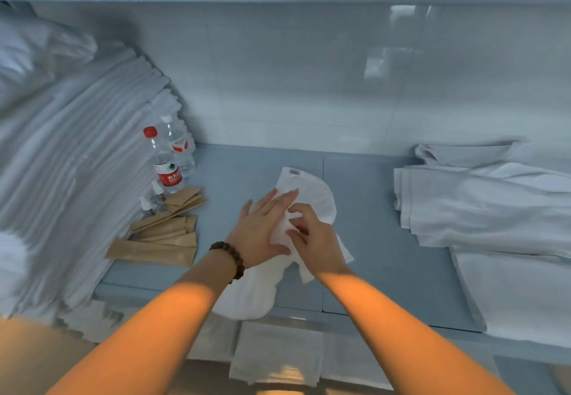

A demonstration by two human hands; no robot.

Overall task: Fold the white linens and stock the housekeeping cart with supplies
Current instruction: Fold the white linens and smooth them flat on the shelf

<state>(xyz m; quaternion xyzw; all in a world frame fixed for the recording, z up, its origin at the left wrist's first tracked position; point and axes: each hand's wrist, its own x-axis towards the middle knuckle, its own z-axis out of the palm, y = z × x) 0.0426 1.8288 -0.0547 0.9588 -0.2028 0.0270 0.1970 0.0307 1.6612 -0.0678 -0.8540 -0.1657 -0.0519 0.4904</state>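
We have a small white cloth (304, 200) lying mid-counter, its rounded far end bearing a small tag (295, 172) and its near end drooping over the counter's front edge. Our left hand (262, 231) lies flat on it, fingers spread wide and holding nothing, pressing the fabric down; a dark beaded bracelet (230, 255) circles that wrist. Our right hand (312, 237) sits just beside it, its grip narrowed on a folded flap of the same cloth, fingertips pinching the edge. The pale blue counter (364, 240) carries, to the right, a loose heap of folded white linens (482, 209). To the left, near the wall, stand two water bottles: one with a red cap (163, 163) and one with a white cap (177, 144) behind it. In front of them lie brown paper sachets (163, 237) and two small clear bottles (153, 201). A tall stack of folded white towels (68, 159) fills the far left
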